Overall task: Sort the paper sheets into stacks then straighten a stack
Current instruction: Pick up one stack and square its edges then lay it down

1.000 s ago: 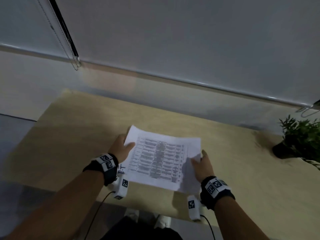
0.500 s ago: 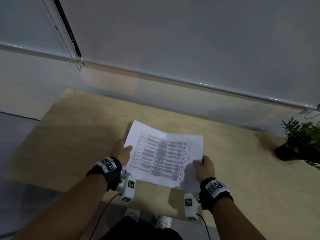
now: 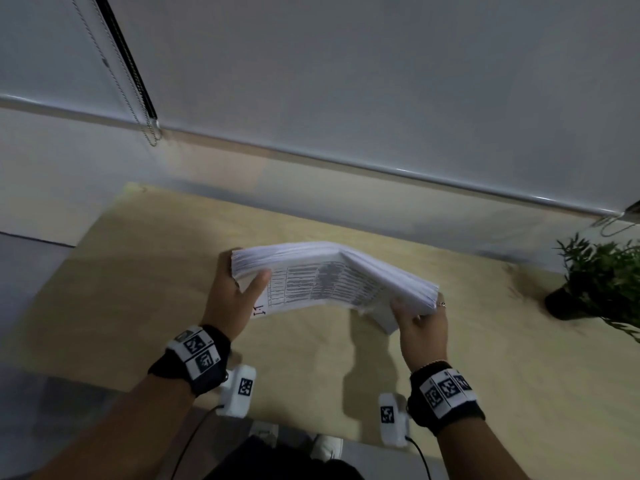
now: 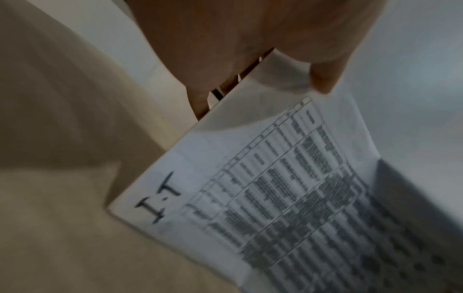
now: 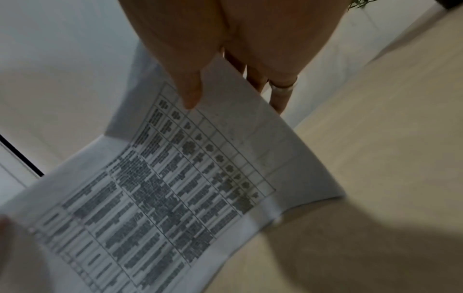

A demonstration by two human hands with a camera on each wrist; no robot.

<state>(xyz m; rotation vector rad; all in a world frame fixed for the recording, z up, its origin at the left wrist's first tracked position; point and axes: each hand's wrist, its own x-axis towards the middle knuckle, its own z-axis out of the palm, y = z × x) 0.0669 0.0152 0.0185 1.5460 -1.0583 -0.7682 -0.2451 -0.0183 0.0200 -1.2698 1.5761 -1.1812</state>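
Note:
A thick stack of white paper sheets (image 3: 332, 275) with a printed table on the top sheet hangs above the wooden table (image 3: 138, 278), bent upward along its middle. My left hand (image 3: 239, 289) grips its left end, thumb on top and fingers underneath. My right hand (image 3: 420, 318) grips the right end the same way. In the left wrist view the stack (image 4: 288, 198) shows a handwritten "I.T" near its corner, with the thumb on the top sheet. In the right wrist view the thumb (image 5: 188, 85) presses the printed sheet (image 5: 175, 188) and the fingers lie below it.
A potted green plant (image 3: 602, 275) stands at the table's right side. A window blind with a bead chain (image 3: 138, 109) hangs behind the table. The table's near edge runs just in front of my wrists.
The stack lay flat on the table with my hands at its sides. Both hands have now taken hold of its ends, lifted it off the table, and bent it upward.

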